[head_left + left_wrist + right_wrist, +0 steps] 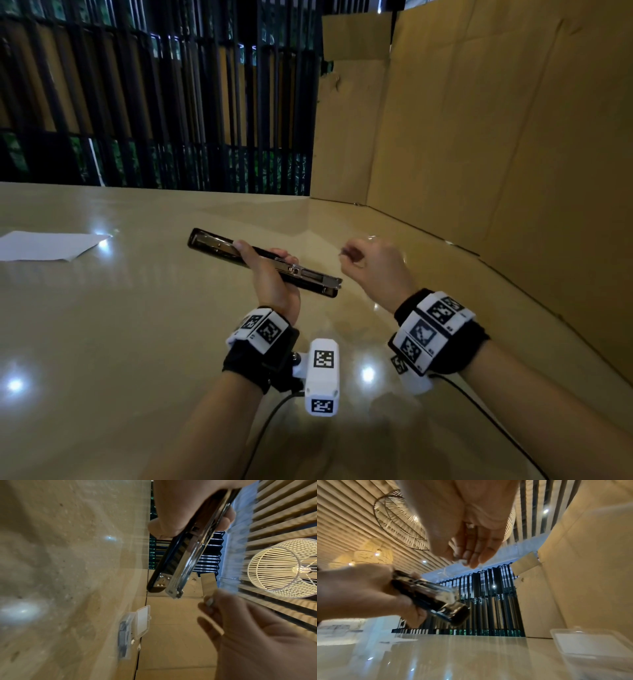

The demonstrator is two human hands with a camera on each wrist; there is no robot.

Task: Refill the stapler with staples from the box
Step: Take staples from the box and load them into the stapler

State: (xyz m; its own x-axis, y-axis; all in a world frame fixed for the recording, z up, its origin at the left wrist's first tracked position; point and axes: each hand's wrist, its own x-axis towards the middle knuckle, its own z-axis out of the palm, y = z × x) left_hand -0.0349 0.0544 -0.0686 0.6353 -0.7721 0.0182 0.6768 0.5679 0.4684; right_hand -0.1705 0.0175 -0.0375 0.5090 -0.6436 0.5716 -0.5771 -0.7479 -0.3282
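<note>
My left hand grips a black stapler by its middle and holds it above the table, swung open nearly flat, with the metal magazine facing up. The right hand hovers just right of the stapler's near end, fingers curled, pinching a short silver strip of staples. A clear plastic staple box lies open on the table under the right hand, also seen low at the right as the box. I cannot see the box in the head view.
A white sheet of paper lies at the far left of the glossy beige table. A cardboard wall stands along the right side and back right. A black slatted fence runs behind the table.
</note>
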